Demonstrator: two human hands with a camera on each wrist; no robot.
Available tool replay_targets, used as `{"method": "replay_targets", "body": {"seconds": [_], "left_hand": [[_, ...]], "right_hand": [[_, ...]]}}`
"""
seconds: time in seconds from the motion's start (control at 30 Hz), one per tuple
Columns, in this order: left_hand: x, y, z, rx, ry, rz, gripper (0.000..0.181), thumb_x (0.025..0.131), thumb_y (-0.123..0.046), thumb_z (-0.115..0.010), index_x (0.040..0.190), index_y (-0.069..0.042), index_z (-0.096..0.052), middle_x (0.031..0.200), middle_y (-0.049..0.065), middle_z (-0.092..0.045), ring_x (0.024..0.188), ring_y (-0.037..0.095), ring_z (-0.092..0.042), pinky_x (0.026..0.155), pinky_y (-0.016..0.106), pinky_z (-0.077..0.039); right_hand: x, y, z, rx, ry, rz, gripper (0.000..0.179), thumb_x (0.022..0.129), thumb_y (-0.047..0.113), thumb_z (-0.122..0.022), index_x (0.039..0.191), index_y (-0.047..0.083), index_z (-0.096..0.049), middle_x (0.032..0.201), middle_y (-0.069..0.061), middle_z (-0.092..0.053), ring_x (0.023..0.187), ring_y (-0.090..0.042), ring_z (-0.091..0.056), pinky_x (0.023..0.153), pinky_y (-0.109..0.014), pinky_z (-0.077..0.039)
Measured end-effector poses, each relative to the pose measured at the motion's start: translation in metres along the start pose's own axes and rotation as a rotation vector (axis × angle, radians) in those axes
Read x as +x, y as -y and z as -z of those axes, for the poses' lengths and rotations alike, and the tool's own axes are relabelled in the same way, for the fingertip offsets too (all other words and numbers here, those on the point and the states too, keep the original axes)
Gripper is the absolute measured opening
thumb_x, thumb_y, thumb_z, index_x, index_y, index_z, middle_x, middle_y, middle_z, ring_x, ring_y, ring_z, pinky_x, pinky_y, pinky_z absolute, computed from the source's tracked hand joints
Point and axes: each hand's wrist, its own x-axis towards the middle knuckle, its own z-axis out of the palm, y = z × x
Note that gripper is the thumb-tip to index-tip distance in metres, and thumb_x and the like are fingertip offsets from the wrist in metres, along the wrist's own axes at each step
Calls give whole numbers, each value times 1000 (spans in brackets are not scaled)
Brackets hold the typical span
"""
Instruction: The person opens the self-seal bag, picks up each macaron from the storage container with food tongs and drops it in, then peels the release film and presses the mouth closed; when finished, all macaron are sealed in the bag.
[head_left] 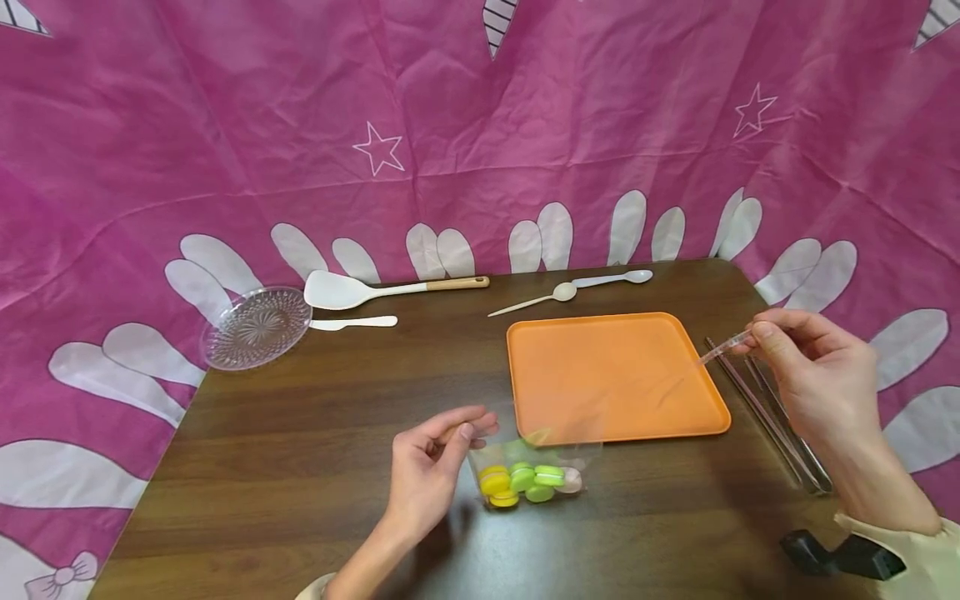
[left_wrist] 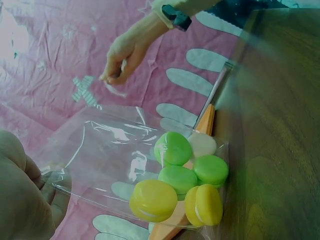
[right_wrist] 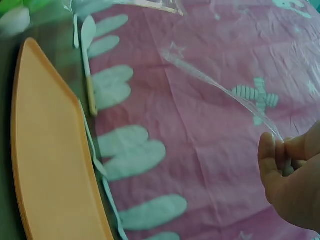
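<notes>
My left hand (head_left: 429, 467) pinches the upper corner of a clear plastic bag (left_wrist: 107, 150) over the table's near middle. Toy-like macarons lie at the bag's bottom: two yellow ones (left_wrist: 153, 200), several green ones (left_wrist: 178, 179) and a pale one (head_left: 571, 480). Over at the right, my right hand (head_left: 825, 379) pinches one end of a thin clear plastic strip (right_wrist: 220, 87) between thumb and fingers. The strip's free end trails over the right edge of an orange tray (head_left: 600, 375), apart from the bag. In the left wrist view the right hand appears beyond the bag.
Metal tongs (head_left: 787, 425) lie right of the tray. Behind it are a wooden spoon (head_left: 564, 292) and a white spoon (head_left: 637, 277). A white spatula (head_left: 337, 290), a white knife (head_left: 360, 322) and a clear plate (head_left: 258, 327) occupy the back left. A pink curtain (head_left: 480, 125) surrounds the table.
</notes>
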Motion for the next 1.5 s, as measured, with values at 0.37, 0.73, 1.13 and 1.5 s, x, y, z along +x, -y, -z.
{"method": "replay_targets", "body": {"seconds": [0.37,0.73,1.13,1.5], "left_hand": [[1,-1,1,-6,16,13,18,96,11,-56,111,13,-67,100,23,-73,90,31,-73,75,35,-59],[-1,-3,2,0,16,5,19,96,11,-56,112,13,-66,100,23,-73,91,27,-73,75,34,-59],[0,-3,0,-16,29,-7,20,96,13,-55,112,13,-66,101,24,-72,91,27,-73,75,34,-59],[-1,-3,0,-11,21,-6,20,95,13,-55,111,10,-68,100,24,-72,90,27,-74,74,34,-59]], "right_hand": [[1,-7,71,-537,88,-271,13,96,1,-64,97,10,-73,80,1,-71,70,-6,-69,70,-13,-53],[6,-34,134,-1098,236,-341,23,101,12,-60,106,-11,-63,75,1,-72,67,-1,-66,61,-11,-44],[9,-54,169,-1332,195,-150,15,90,3,-68,99,-10,-67,73,-14,-71,59,11,-52,51,-20,-40],[16,-53,177,-1483,85,-63,19,87,12,-72,85,-4,-64,68,-19,-66,67,-44,-61,64,-59,-36]]}}
